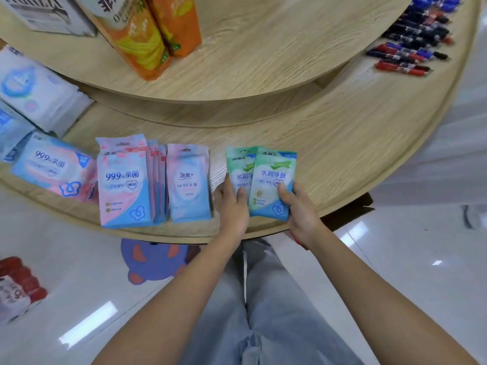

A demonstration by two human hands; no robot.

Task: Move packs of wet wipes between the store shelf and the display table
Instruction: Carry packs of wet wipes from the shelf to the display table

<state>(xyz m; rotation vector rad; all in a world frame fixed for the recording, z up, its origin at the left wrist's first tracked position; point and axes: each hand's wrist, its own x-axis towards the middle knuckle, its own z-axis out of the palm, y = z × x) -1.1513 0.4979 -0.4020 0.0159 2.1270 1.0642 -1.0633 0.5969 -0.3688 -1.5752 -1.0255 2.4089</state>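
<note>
Two green wet-wipe packs stand side by side near the front edge of the round wooden display table (pixel 342 159). My left hand (pixel 233 204) grips the left green pack (pixel 238 169), thumb on its face. My right hand (pixel 297 206) grips the right green pack (pixel 272 180), which overlaps the left one. To the left stand a pink and blue pack (pixel 188 183) and a row of several larger pink and blue packs (pixel 123 183).
More wipe packs (pixel 50 167) and white tissue packs (pixel 39 93) lie at the far left. Orange cartons (pixel 147 35) stand on the raised upper tier. Pens (pixel 411 43) lie at the back right. White tiled floor surrounds the table, with a red-wrapped pack (pixel 18 285) on it at the lower left.
</note>
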